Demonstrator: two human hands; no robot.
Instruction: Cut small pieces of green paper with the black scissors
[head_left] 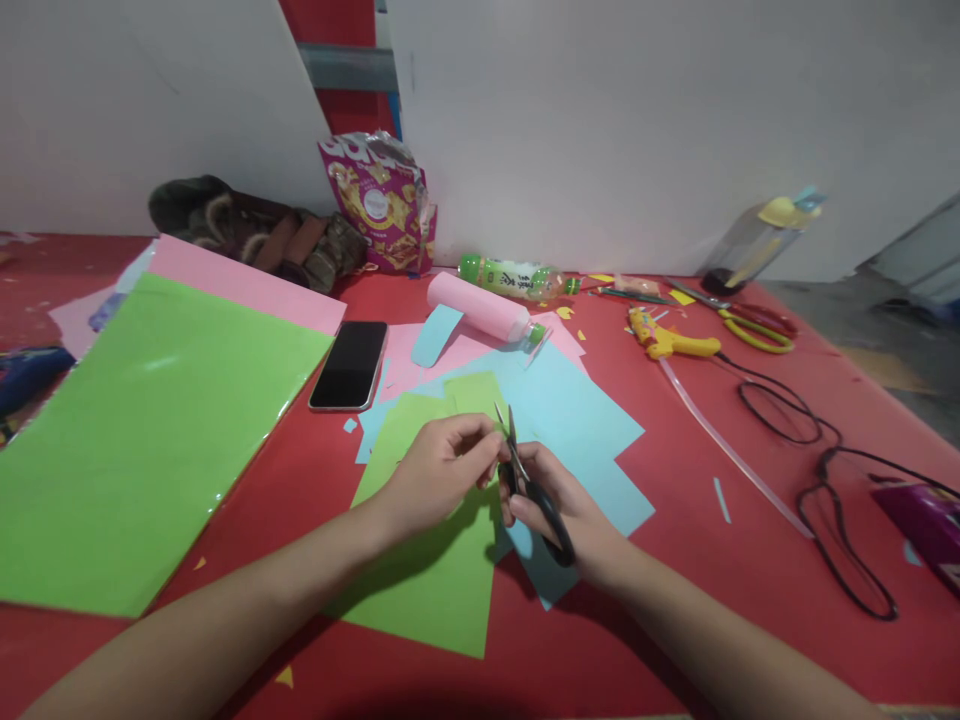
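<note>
Because they look slim, with metal blades and what seem to be plastic handles, the black-handled scissors (540, 498) should feel light and rigid, with little tendency to slip; the loops are the place to hold them, clear of the edges. The light-green paper sheet (446, 600) beneath them looks thin and flexible, likely to crease under a hard pinch and best taken by a margin.

Taking the black smartphone (349, 366) as landmark, the scissors are to its right and nearer the wearer, above the green sheet, which spreads from the phone's near side rightward. Light-blue paper (592, 430) lies farther right of the phone.

The right hand (562, 500) is closed around the scissors' handles, the loops at its palm side and the blades pointing away from the wearer, parted only narrowly. Just beside the blades, the left hand (446, 468) has its thumb and fingers brought together; whether they pinch anything, I cannot tell.
</note>
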